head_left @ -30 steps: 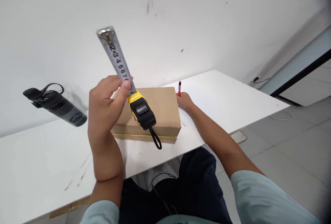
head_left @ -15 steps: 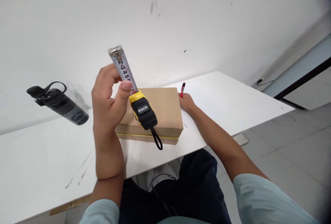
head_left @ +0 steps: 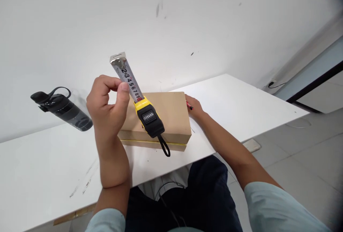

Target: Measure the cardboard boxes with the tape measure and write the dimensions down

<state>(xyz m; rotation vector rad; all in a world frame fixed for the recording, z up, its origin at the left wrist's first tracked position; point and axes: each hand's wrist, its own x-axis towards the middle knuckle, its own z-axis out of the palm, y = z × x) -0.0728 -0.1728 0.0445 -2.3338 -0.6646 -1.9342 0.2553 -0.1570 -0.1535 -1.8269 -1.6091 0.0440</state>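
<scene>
My left hand is raised over the table, thumb and finger pinching the blade of a tape measure. Its metal end hook points up, and a short numbered stretch of blade sticks out of the yellow and black case. The case hangs in front of a brown cardboard box, its black wrist loop dangling below. Along the box's near side runs a thin yellow line. At the right end of the box, my right hand is closed around a red marker; the box hides part of its fingers.
A dark water bottle with a carry loop is at the left by the wall. The white table has dark smudges at its near left. My legs are below its front edge. A cable runs along the wall at right.
My left hand has shifted left and down, its grip now nearer the blade's hook end. The marker in my right hand has tipped from upright to pointing down and right.
</scene>
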